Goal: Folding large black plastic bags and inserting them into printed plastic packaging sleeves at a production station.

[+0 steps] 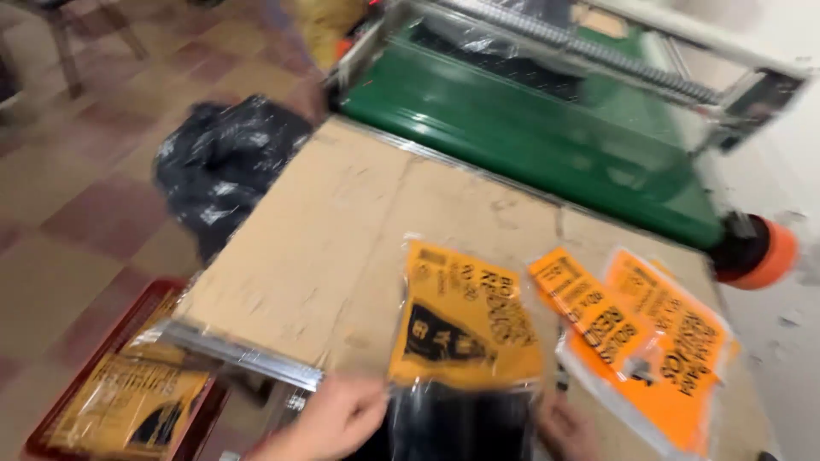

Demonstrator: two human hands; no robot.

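Note:
A clear plastic packet with a yellow-orange card and black contents (465, 329) lies on the cardboard-covered table (342, 230) near its front edge. My left hand (329, 420) pinches the packet's lower left corner. My right hand (565, 431) rests at the packet's lower right edge, only its top visible at the frame's bottom; its grip is unclear. More orange-carded packets (649, 341) lie in a loose pile just right of the held one.
A green conveyor machine (530, 128) with a metal sealing frame stands behind the table. An orange roller (764, 256) sits at its right end. A full black rubbish bag (226, 166) is on the tiled floor left. A red crate (128, 401) of finished packets stands lower left.

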